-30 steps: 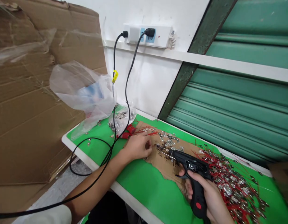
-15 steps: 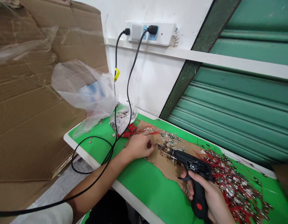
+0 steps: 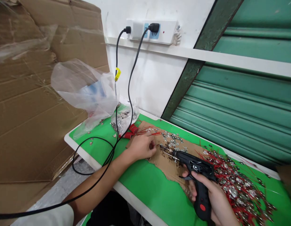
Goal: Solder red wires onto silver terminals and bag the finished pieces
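Note:
My right hand [image 3: 204, 185] is wrapped round the grip of a black soldering gun [image 3: 194, 166] with a red dot on its handle. The gun's metal tip points left, over a scorched patch of a cardboard sheet [image 3: 169, 171]. Just left of the tip, my left hand [image 3: 142, 146] rests on the cardboard with thumb and fingers curled into a pinch. What those fingers hold, if anything, is too small or hidden to make out. Small silver metal pieces [image 3: 175, 139] lie scattered behind the tip, and red wires [image 3: 150, 130] lie beyond my left hand.
A large heap of red wires with silver pieces [image 3: 237, 185] covers the right of the green table [image 3: 145, 185]. Black cables [image 3: 112, 150] hang from a wall socket [image 3: 169, 31] across my left forearm. Plastic bags [image 3: 88, 88] and a big carton [image 3: 41, 125] stand left.
Both hands stay almost in place. My left hand and the soldering gun show only a very slight shift.

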Demonstrator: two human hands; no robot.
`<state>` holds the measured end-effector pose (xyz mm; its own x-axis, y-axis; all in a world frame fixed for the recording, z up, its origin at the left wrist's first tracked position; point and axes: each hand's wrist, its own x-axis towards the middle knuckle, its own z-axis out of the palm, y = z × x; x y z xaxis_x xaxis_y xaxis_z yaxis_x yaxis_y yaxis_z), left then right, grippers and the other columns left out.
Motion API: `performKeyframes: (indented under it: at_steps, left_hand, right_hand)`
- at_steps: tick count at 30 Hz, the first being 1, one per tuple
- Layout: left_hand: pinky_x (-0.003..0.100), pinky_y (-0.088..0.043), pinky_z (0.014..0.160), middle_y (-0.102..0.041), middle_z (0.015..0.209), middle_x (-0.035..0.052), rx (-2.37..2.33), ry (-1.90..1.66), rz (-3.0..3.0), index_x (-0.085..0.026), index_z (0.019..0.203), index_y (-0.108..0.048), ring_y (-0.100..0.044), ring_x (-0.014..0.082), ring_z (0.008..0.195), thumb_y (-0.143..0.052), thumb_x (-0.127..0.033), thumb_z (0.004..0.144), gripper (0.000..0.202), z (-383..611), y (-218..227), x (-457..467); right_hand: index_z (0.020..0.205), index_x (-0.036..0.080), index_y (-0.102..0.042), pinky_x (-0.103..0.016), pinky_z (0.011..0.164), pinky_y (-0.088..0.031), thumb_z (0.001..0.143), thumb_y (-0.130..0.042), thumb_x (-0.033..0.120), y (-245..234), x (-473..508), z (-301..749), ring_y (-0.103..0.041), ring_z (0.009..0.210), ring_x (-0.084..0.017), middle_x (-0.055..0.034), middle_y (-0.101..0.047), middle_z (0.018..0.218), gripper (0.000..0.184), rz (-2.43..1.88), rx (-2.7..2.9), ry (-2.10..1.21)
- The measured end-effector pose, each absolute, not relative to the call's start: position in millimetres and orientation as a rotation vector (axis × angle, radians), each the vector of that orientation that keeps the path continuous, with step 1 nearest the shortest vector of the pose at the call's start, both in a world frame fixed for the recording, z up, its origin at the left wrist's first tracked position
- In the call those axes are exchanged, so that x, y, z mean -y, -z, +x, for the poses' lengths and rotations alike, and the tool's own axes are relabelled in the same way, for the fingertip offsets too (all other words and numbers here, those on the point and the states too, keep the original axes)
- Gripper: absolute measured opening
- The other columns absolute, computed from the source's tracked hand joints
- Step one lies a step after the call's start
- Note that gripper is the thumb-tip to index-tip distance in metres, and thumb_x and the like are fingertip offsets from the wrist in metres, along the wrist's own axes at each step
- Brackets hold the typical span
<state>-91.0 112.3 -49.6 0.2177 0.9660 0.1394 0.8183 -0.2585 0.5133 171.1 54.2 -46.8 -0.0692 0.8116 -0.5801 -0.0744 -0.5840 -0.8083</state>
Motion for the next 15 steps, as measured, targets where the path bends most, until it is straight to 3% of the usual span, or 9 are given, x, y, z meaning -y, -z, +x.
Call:
performKeyframes:
  at_steps: [15]
  left_hand:
    - [0.027,-0.036,0.06,-0.068,0.084,0.0009,-1.651,-0.613,2.134,-0.021,0.077,-0.064,-0.06,0.0152,0.072,-0.061,-0.032,0.078,0.011,-91.3,49.7,-113.4]
  right_hand:
    - [0.076,0.014,-0.074,-0.023,0.04,-0.034,0.065,-0.076,0.057,46.7,-54.9,171.3,-0.047,0.038,-0.012,0.0001,-0.049,0.043,0.045,-1.566,0.775,-1.741]
